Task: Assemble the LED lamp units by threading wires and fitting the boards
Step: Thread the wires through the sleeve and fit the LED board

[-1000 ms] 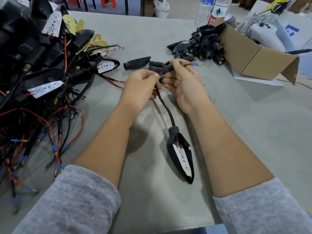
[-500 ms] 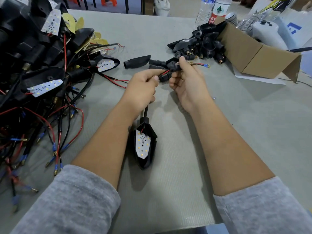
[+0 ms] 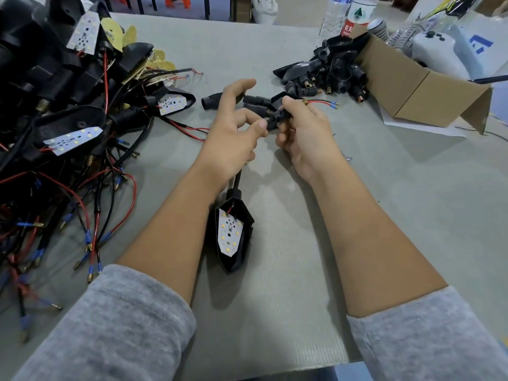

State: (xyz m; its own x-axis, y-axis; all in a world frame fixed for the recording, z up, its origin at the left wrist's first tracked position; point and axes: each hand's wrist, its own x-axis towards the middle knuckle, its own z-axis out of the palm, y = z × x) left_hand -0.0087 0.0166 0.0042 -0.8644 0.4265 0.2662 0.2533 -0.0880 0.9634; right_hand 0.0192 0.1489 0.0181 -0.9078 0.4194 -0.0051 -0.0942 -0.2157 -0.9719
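led lamp unit point(image 3: 232, 235) is seen lying on the grey table point(image 3: 412, 215) between the two forearms, its black pointed shell open upward with the white led board point(image 3: 229, 232) seated inside. a black cable point(image 3: 238, 176) is led up from the shell's neck and passes behind the left hand point(image 3: 233, 138). the black stem piece point(image 3: 277, 118) at the cable's far end is gripped by the right hand point(image 3: 305, 133), fingers curled round it, with red and black wires point(image 3: 321, 103) sticking out beyond the knuckles. the stem's near end is pinched by the left thumb and a finger, while the other left fingers are raised and spread. a heap of finished units point(image 3: 68, 114) is piled at the left. loose black shells point(image 3: 330, 75) are gathered beside a cardboard box point(image 3: 412, 89) at the far right.
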